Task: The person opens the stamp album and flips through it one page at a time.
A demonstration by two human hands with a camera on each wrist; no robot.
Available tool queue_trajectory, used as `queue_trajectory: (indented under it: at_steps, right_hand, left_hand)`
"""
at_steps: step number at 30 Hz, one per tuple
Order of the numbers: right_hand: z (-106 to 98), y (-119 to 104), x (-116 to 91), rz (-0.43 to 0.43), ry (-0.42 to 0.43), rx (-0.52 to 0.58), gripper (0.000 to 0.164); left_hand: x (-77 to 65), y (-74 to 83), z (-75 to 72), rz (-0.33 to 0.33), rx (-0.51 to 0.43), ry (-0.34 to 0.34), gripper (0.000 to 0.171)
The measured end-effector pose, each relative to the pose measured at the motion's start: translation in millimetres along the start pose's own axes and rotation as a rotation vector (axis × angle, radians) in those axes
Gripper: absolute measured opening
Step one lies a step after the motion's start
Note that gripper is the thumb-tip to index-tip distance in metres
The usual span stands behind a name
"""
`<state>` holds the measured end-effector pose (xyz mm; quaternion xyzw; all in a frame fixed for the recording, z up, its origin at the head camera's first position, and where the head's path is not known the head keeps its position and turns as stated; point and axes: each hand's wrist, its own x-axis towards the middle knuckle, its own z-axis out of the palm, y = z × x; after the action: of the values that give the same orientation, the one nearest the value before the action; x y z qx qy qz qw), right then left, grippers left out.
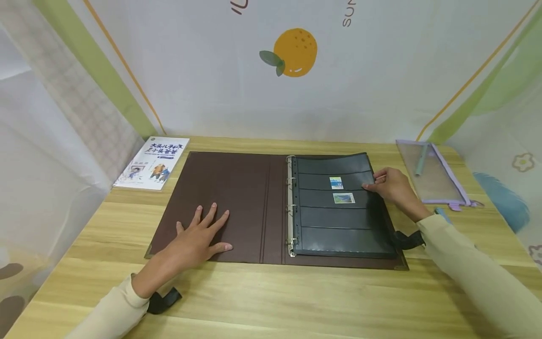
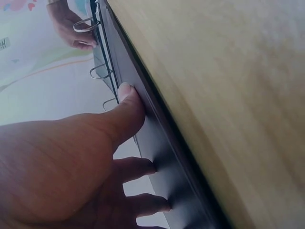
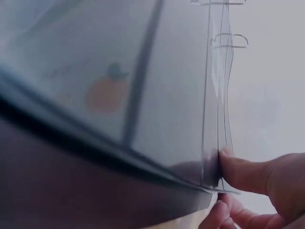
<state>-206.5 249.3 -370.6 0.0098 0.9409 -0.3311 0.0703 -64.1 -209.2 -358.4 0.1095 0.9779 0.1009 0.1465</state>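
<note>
A dark brown ring binder (image 1: 228,188) lies spread on the table, its metal rings (image 1: 290,207) holding black pocket pages (image 1: 338,216). Two small stamps (image 1: 336,183) show in the upper pockets of the top page. My left hand (image 1: 199,240) rests with fingers spread on the inside of the left cover; in the left wrist view its thumb (image 2: 128,100) and fingertips press on the cover. My right hand (image 1: 391,186) pinches the right edge of the top page between thumb and fingers, and that edge is lifted a little, as the right wrist view also shows.
A white booklet (image 1: 152,162) with a cartoon cover lies at the back left. On the right is a mesh zip pouch (image 1: 436,179) with lilac edging and a pale green pen-like item (image 1: 421,160). A blue item (image 1: 443,215) is partly hidden by the right sleeve.
</note>
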Motion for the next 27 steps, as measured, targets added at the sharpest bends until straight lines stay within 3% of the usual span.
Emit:
queue_trajectory:
  at_steps: [8, 17, 24, 27]
  right_hand:
    - [2, -2, -8, -0.111, 0.149, 0.021, 0.043]
    - [6, -7, -15, -0.292, 0.394, 0.006, 0.030]
    - [9, -10, -18, -0.373, 0.493, -0.028, 0.020]
    - [5, -9, -18, -0.386, 0.457, 0.003, 0.023]
  left_hand:
    - [-1.4, -1.2, 1.6, 0.001, -0.003, -0.002, 0.080]
    - [-2.5, 0.0, 2.6, -0.006, 0.001, -0.006, 0.081]
    - [-2.9, 1.4, 3.4, -0.002, 0.011, -0.012, 0.081]
    - [-3.8, 2.6, 3.0, 0.006, 0.011, -0.010, 0.080]
